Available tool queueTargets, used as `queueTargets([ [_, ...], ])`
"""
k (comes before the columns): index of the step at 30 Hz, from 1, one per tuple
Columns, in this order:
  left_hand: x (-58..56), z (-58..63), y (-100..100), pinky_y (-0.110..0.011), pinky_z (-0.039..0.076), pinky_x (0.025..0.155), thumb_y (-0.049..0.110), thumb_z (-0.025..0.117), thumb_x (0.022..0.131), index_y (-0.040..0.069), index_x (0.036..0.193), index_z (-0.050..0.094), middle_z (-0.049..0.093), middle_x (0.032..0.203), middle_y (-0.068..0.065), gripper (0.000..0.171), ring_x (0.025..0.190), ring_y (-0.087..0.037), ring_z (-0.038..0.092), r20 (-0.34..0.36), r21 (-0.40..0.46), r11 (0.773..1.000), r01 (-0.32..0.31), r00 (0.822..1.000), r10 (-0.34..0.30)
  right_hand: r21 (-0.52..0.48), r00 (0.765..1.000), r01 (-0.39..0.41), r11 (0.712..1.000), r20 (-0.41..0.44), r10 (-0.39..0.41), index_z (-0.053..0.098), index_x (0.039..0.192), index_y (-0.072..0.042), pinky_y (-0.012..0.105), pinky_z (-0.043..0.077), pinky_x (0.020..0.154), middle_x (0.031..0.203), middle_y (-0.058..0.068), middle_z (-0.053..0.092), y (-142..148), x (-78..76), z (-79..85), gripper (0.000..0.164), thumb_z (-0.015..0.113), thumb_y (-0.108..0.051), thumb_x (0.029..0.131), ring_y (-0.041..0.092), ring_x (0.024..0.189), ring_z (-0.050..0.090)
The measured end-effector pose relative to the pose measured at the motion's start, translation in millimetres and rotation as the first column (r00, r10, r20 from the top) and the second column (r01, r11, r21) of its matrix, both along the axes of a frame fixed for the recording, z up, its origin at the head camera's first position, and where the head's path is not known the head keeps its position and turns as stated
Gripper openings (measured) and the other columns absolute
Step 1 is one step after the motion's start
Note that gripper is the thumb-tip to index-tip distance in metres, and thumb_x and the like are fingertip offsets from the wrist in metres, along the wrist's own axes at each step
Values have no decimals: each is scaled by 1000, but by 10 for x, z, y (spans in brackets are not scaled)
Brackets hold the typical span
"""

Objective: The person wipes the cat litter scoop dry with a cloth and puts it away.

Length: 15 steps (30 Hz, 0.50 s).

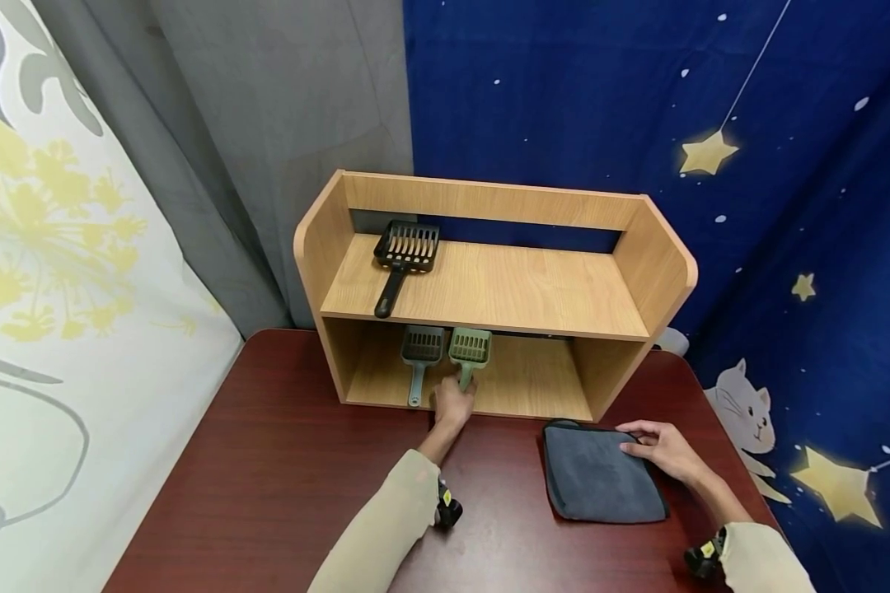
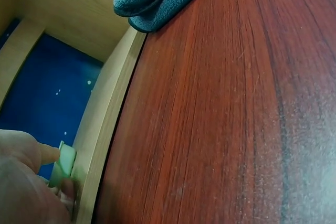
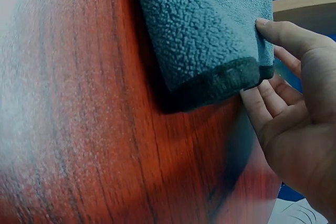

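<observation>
My left hand (image 1: 454, 403) grips the handle of a light green slotted litter scoop (image 1: 470, 346) on the lower shelf. In the left wrist view the pale green handle (image 2: 65, 162) shows between thumb and fingers, close to the shelf's front edge. Beside it, to the left, lies a grey litter scoop (image 1: 423, 346) with a blue-grey handle. At the right, a folded dark grey cloth (image 1: 601, 478) lies on the table. My right hand (image 1: 667, 453) pinches its far right corner, thumb on top and fingers at the underside, as the right wrist view shows.
A two-tier wooden shelf (image 1: 489, 328) stands at the back of the dark red table (image 1: 282, 494). On its upper tier, at the left, lies a black litter scoop (image 1: 408, 247). Grey and blue star-patterned curtains (image 1: 549, 99) hang behind; a white patterned curtain (image 1: 81, 346) borders the left side.
</observation>
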<state>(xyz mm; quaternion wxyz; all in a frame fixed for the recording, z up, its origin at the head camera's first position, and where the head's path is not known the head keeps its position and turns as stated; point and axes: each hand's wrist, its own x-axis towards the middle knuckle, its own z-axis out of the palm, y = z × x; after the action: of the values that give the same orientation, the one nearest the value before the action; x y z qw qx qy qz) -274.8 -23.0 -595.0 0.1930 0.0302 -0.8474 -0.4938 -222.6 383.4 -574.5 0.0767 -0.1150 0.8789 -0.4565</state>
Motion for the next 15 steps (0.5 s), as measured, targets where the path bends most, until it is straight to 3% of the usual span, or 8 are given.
queueTargets([
  [3,-82,-98,26,-39,41,53,9,71,93,7,76,65,43,54,3,18,52,-18,43,16,35,999,13,1000,-13,26,999,9,1000,-31,-8,76,122,0,20,50,76,122,22,74,0,2,0,34,84,-12,91,5,81,63],
  [6,-135,-172,57,-38,38,54,10,71,94,8,73,61,36,55,6,23,54,-17,37,27,44,999,8,1000,-9,89,997,17,996,-76,-10,78,120,-3,21,50,75,118,18,76,-1,8,-6,33,85,-15,90,4,81,60],
  [12,-152,-220,56,-41,40,56,11,74,94,12,83,68,46,55,5,13,55,-18,42,-5,27,1000,1,1000,-1,198,984,49,979,-180,-13,81,114,-11,27,53,78,113,11,77,-14,15,-26,30,89,-20,87,8,90,66],
  [15,-126,-192,26,-43,43,57,13,73,95,9,92,69,56,59,-4,6,56,-24,51,-6,11,1000,14,1000,-14,230,980,71,971,-198,-25,82,113,-12,27,52,76,107,7,77,-23,18,-28,30,90,-21,85,10,88,65],
])
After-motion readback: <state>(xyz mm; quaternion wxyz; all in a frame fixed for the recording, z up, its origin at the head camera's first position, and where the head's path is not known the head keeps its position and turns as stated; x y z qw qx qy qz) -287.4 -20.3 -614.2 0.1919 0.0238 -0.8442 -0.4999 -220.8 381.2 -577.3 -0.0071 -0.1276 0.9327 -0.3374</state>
